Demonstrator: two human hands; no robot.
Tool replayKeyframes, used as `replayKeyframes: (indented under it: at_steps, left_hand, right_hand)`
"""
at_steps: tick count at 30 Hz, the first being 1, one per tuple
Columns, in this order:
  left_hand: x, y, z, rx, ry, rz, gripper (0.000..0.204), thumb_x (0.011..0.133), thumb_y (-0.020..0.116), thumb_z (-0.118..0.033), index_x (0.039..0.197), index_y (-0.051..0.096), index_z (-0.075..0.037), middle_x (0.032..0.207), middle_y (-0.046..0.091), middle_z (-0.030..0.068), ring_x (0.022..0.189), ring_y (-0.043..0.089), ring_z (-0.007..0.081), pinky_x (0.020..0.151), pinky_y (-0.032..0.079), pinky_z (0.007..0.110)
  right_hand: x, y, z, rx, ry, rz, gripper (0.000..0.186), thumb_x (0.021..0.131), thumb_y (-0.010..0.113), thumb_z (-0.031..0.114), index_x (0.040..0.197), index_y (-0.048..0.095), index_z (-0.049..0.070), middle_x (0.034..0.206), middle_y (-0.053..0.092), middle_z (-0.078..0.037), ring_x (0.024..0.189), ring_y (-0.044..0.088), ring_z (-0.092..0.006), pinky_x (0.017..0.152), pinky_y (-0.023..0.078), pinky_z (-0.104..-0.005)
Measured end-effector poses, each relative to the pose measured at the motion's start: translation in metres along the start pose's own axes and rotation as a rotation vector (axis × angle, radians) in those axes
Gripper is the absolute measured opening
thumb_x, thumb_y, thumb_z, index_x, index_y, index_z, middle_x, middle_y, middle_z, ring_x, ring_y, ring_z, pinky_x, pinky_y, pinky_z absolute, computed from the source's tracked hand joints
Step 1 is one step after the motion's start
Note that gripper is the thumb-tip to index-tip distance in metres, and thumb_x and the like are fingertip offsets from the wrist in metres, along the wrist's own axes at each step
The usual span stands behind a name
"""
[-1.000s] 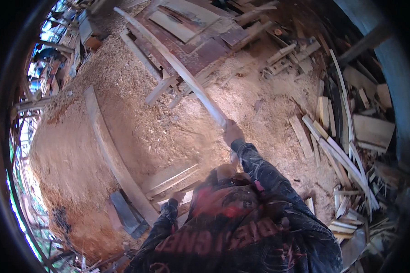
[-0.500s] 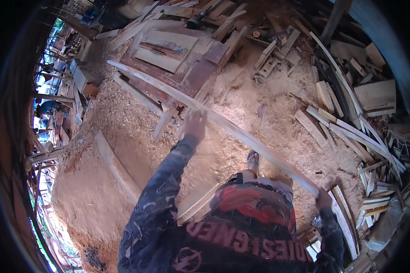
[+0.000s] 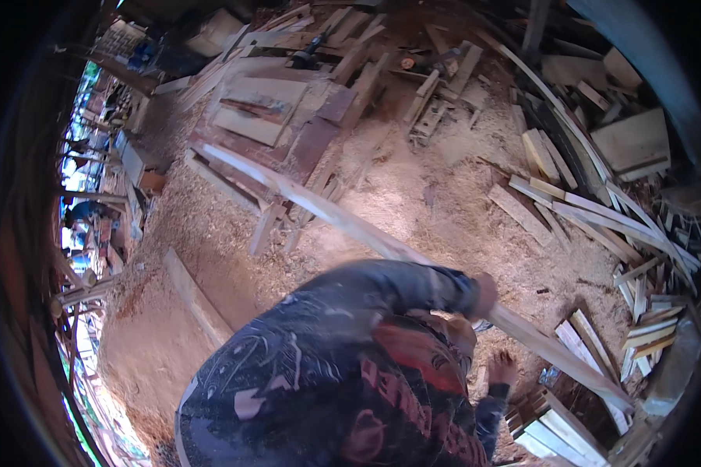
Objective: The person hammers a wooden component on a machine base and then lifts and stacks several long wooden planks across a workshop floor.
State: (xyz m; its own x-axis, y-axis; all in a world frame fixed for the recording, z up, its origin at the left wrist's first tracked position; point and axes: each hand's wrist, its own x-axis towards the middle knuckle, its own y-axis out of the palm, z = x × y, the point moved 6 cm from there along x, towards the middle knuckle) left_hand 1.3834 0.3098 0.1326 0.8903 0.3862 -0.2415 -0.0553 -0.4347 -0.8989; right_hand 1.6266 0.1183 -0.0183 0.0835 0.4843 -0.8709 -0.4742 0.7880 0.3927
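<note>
A long, narrow wooden board (image 3: 343,222) runs slantwise across the view, from the far left down to the near right. My left arm reaches across my body, and my left hand (image 3: 484,296) grips the board right of its middle. Part of that hand is hidden by the sleeve. Below it, apart from the board, is my right hand (image 3: 502,370), empty, its fingers spread and slightly blurred.
A low worktable (image 3: 319,144) with a flat panel (image 3: 261,109) stands at the far left. Offcuts (image 3: 639,233) pile up along the right. Cut wooden pieces (image 3: 561,432) stack at the near right. Another plank (image 3: 195,300) lies on the sawdust-covered ground at left.
The board has shifted toward the near right. My left hand has moved from its left part across to right of its middle. My right hand has let go of the near end.
</note>
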Motion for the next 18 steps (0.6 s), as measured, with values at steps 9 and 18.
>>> replayKeyframes:
  at_steps: [9,18]
  left_hand:
    - [0.015,0.023,-0.054,-0.416,0.125,0.249,0.043,0.079,0.056,-0.045,0.105,0.066,-0.012,0.1,0.067,0.0112,0.089,0.065,0.0245,0.078,0.05,0.034]
    - [-0.121,0.123,0.108,-0.767,-0.859,0.592,0.072,0.085,0.044,-0.063,0.123,0.057,-0.004,0.116,0.062,0.0156,0.101,0.061,0.027,0.088,0.046,0.033]
  right_hand:
    - [-0.048,0.13,0.057,0.151,-0.39,0.43,0.055,0.094,0.034,0.052,0.123,0.051,0.008,0.126,0.053,-0.018,0.116,0.048,-0.0379,0.103,0.034,-0.0544]
    - [-0.068,0.009,0.139,0.476,-0.675,0.297,0.044,0.099,0.034,0.043,0.119,0.049,0.007,0.107,0.058,-0.015,0.1,0.058,-0.0347,0.085,0.049,-0.051]
